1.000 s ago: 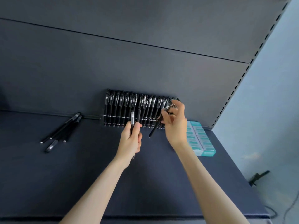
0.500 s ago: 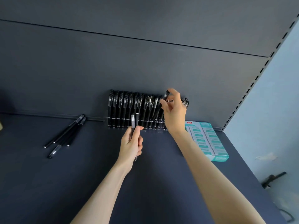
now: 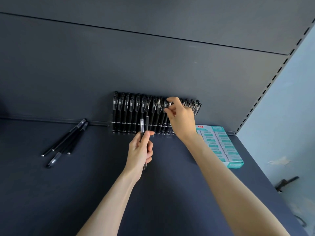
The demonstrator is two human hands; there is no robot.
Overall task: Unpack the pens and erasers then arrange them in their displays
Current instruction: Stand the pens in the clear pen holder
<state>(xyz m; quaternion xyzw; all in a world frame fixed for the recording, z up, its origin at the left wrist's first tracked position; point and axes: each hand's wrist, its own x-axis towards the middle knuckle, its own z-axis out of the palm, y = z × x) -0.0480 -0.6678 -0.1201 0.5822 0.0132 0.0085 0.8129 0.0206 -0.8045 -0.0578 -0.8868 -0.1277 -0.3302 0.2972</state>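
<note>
Lying on the shelf at your left are loose pens. Your left hand grips two pens upright before the pen display. Your right hand pinches the top of a racked pen. The eraser box sits rightmost.

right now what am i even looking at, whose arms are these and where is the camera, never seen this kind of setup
There is no machine here: these are a person's two bare arms, seen from one wide camera worn on the head, looking forward and down. The person faces a dark shelf. Against its back wall is a rack filled with black pens standing upright. The left hand holds two pens upright. The right hand pinches the top of one pen in the rack. A few loose pens lie on the shelf to the left, and a teal box of erasers sits right of the rack.
</note>
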